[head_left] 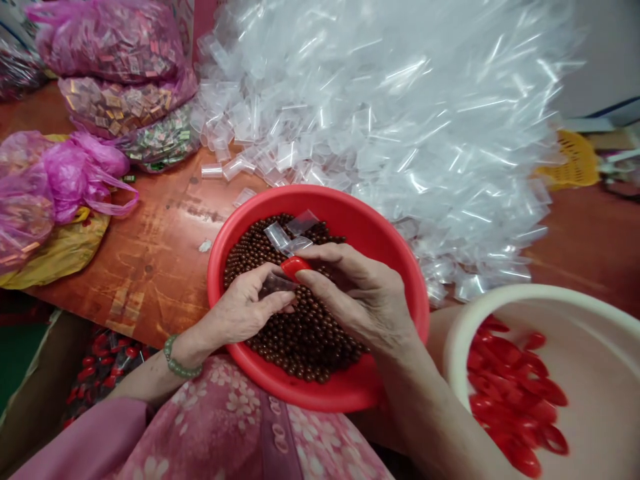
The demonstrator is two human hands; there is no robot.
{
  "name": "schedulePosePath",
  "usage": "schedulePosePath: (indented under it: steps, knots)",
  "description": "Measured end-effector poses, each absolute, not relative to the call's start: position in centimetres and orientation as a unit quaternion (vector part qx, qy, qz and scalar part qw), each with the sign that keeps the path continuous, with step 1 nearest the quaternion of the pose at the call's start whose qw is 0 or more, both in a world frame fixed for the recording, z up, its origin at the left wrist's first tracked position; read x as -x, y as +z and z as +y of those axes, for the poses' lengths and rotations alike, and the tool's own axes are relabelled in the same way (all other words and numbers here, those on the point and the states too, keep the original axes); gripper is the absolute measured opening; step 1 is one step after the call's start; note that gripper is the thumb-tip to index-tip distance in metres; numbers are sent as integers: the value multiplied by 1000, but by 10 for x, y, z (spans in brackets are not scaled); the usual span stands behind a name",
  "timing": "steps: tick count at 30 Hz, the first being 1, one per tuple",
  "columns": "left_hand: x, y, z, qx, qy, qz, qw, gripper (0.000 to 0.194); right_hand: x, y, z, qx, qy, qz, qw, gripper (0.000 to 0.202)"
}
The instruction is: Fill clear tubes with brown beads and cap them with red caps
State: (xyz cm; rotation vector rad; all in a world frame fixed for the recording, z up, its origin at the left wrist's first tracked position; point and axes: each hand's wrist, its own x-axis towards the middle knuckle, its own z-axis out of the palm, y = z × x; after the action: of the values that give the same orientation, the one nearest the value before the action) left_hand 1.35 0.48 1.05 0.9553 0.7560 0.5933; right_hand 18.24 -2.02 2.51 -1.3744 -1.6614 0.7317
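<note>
My left hand (245,305) pinches a small clear plastic tube (274,283) between thumb and fingers. Red and shiny, a cap (294,267) sits between the thumb and fingers of my right hand (367,293), close against the tube's end; whether they are joined I cannot tell. Both hands are over a red basin (320,195) partly filled with round, glossy brown beads (305,353). Further clear tubes (278,236) rest on the beads just beyond my fingers.
A large heap of clear tubes (380,133) covers the table behind the basin. At right stands a cream tub (595,310) with red caps (520,393). Pink bags (115,47) of small pieces sit at left. Capped tubes (100,367) lie in a box below.
</note>
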Motion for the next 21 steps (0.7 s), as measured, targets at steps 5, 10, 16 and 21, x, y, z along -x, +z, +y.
schedulePosePath:
  steps: [5,10,16,21]
  knots:
    - [-13,10,4,-502,252,355,747,4,-185,29,-20,532,276,-698,392,15]
    - [-13,7,3,-540,227,359,727,8,-184,28,-20,513,267,-721,380,14]
    - [-11,4,2,-530,231,352,736,12,-179,19,-33,502,172,-780,333,41]
    - [-12,4,5,-404,242,335,816,23,-166,9,-37,505,59,-820,262,78]
